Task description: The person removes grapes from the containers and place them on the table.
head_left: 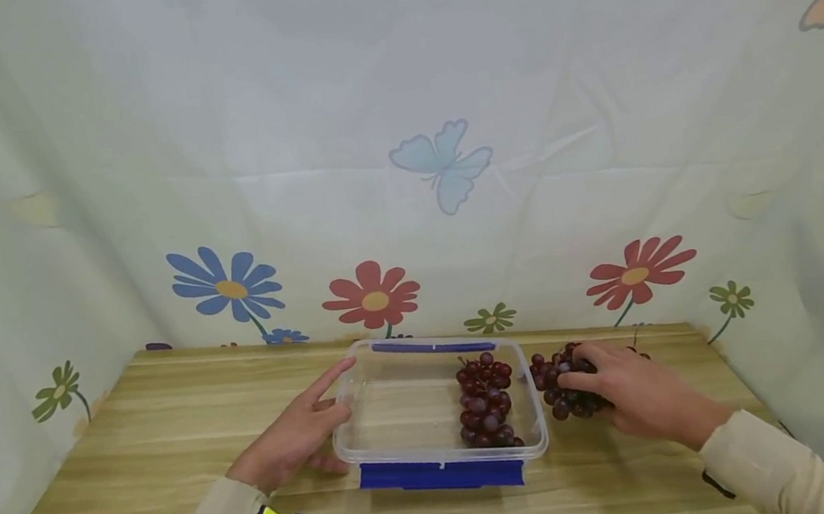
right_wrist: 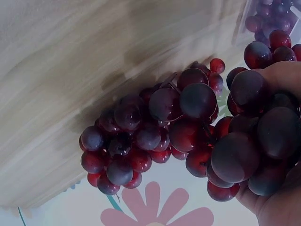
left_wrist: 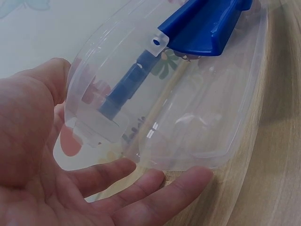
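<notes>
A clear plastic food container (head_left: 406,412) with blue latches stands on the table. One bunch of dark red grapes (head_left: 484,404) lies inside along its right wall. My left hand (head_left: 298,432) rests against the container's left side, index finger at the rim's far corner. In the left wrist view its fingers are spread along the outside of the wall. Just right of the container, my right hand (head_left: 641,392) grips another bunch of grapes (head_left: 564,383) from above. More grapes (right_wrist: 136,136) lie beside the held bunch in the right wrist view, partly hidden behind the hand in the head view.
The wood-patterned table (head_left: 139,453) runs back to a pale curtain (head_left: 279,137) printed with flowers and a butterfly. Similar cloth closes off both sides. A blue latch (head_left: 442,473) hangs outward on the container's front.
</notes>
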The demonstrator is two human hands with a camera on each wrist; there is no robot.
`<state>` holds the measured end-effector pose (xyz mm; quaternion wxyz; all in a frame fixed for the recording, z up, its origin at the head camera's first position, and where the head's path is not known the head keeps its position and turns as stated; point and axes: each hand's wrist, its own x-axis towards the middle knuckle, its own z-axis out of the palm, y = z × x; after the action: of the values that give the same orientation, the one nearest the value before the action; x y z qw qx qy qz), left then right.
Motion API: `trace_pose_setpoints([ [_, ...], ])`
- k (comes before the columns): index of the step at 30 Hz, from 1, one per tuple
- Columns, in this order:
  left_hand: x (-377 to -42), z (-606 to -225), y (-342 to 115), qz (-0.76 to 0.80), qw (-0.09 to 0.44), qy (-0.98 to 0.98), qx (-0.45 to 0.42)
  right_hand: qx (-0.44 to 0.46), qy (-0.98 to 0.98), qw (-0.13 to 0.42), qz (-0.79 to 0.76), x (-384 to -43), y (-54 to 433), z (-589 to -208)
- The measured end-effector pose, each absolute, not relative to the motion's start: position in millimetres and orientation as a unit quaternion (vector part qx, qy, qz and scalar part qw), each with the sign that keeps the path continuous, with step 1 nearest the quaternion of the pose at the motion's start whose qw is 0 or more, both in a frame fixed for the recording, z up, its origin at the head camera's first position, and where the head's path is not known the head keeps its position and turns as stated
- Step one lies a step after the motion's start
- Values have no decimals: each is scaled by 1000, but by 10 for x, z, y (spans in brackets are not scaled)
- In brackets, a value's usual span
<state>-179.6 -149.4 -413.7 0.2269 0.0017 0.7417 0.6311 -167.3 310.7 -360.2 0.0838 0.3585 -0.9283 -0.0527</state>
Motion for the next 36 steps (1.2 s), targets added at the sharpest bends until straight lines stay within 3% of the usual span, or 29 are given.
trace_pose_setpoints([
  [10,-1799,-4154,-1508,640,231,732,14,345,-937,43,-35,-1657,3088,-3736],
  [36,-1802,-4131,-1500,639,231,733,5,320,-946,29,-39,-1655,3106,-4080],
])
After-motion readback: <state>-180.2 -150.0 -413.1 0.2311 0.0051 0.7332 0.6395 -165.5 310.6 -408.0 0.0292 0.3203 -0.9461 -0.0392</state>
